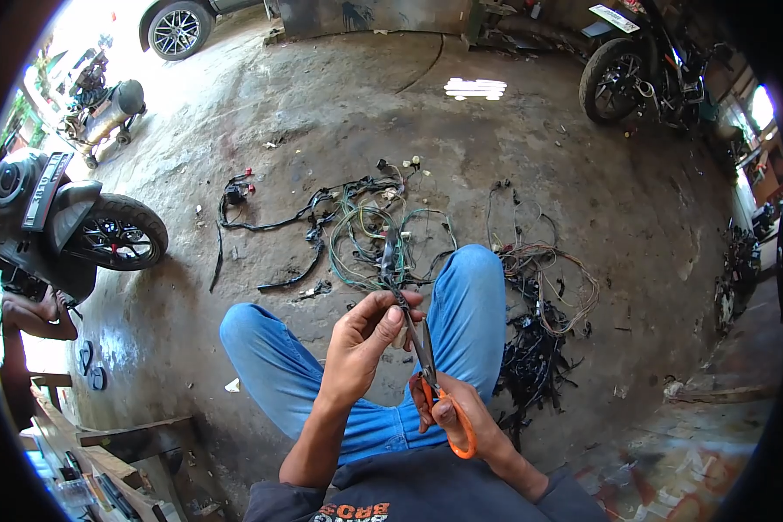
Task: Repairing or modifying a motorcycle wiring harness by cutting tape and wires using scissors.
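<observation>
Sprawling ahead of left hand (363,337), wiring harness (389,250), dark strand (400,297) pinched there, right hand (466,405) gripping orange-handled scissors (427,358)

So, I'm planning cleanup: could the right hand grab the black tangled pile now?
Probably not: the right hand holds orange-handled scissors, though the pile lies just beyond the right leg.

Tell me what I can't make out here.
In the head view:
Wire bundle: gripped part covered by the left hand.
Scissors: part of the handle covered by the right hand.
Car: upper body cut off by the top edge.
White connectors: too small to tell their types.
</observation>
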A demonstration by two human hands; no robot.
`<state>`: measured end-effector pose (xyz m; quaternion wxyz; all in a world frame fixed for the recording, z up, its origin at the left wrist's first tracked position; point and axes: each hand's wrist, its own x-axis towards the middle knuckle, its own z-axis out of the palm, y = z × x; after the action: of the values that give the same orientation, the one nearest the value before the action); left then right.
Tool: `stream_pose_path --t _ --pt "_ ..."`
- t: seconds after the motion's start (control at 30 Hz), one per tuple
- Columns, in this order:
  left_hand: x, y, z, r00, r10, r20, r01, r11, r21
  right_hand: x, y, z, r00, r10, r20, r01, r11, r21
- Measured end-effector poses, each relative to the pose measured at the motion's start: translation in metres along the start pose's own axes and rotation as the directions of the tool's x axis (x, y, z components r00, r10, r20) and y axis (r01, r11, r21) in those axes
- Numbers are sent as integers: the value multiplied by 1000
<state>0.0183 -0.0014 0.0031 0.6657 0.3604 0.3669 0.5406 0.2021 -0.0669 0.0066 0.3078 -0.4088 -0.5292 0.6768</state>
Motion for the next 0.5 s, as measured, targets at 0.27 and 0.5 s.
stream_pose_path --t 0.27,0.5 --pt "4 10 2 996 -27 90 -5 942 335 2 3 -5 993 27 -116 -32 999 -39" --pt "2 19 6 987 125 105 -163 750 641 -5 -6 -14 974 206 -93 -200 977 70"
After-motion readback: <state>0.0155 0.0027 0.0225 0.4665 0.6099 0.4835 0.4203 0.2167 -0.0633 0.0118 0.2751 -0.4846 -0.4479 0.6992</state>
